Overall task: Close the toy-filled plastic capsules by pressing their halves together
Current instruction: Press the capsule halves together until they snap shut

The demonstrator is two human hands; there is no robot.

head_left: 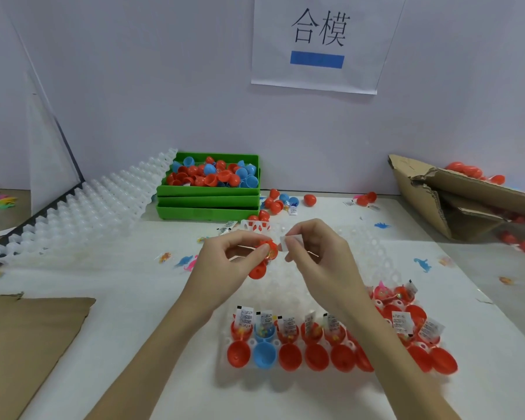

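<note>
My left hand (225,262) grips an open red capsule (265,257) above the white holder tray (288,289); its lower half hangs below my fingers. To its right, my right hand (312,253) pinches a small white paper slip (290,241) next to the capsule's mouth. In the tray's near rows stand several open capsules (288,344), mostly red and one blue (265,344), each with a toy and a white slip sticking up out of one half.
A stack of green bins (208,204) with loose red and blue halves stands at the back. White moulded trays (82,207) lean at the left. Torn cardboard box (467,201) at the right, brown cardboard (28,344) at the near left. Small toys lie scattered.
</note>
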